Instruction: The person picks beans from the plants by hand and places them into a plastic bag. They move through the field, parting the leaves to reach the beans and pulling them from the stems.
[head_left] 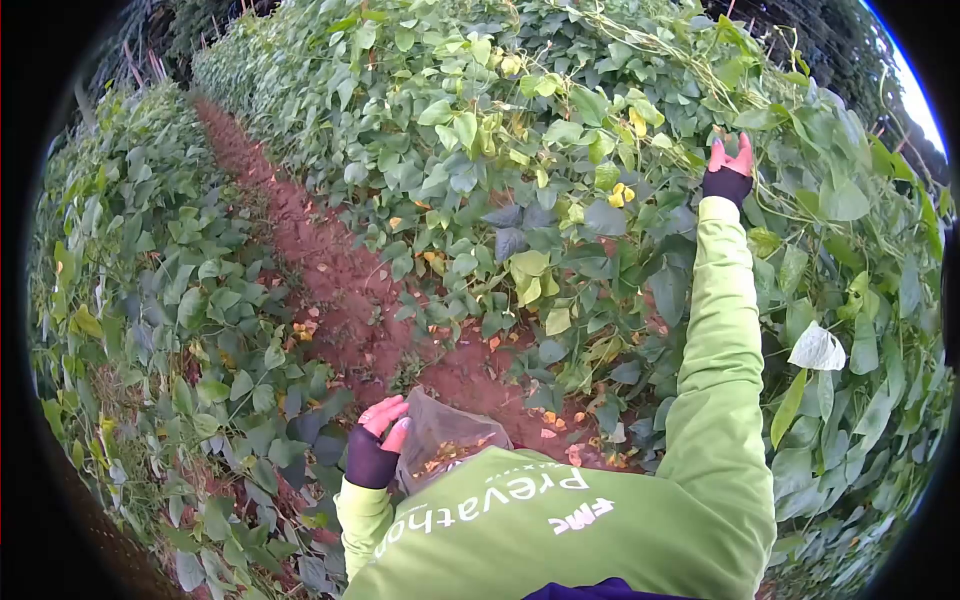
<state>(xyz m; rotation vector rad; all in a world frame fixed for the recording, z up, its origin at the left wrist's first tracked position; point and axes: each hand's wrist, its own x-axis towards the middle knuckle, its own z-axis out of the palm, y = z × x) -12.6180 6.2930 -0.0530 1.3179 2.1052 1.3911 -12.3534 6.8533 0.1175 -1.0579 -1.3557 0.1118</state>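
My left hand [380, 440], in a dark fingerless glove, grips the rim of a clear plastic bag [445, 440] held low against my green shirt. Small yellowish bits lie inside the bag. My right arm, in a green sleeve, stretches up and away. My right hand [727, 165], gloved the same way, reaches into the leaves near the top of a tall bean plant row [560, 150]. Its fingertips are among the leaves and vines, and foliage hides whether they hold anything.
A bare strip of red soil [330, 280] runs away from me between two dense green rows. The lower plant row [160, 330] fills the left side. Yellowed leaves [622, 195] hang among the green ones, and fallen leaves litter the soil near my feet.
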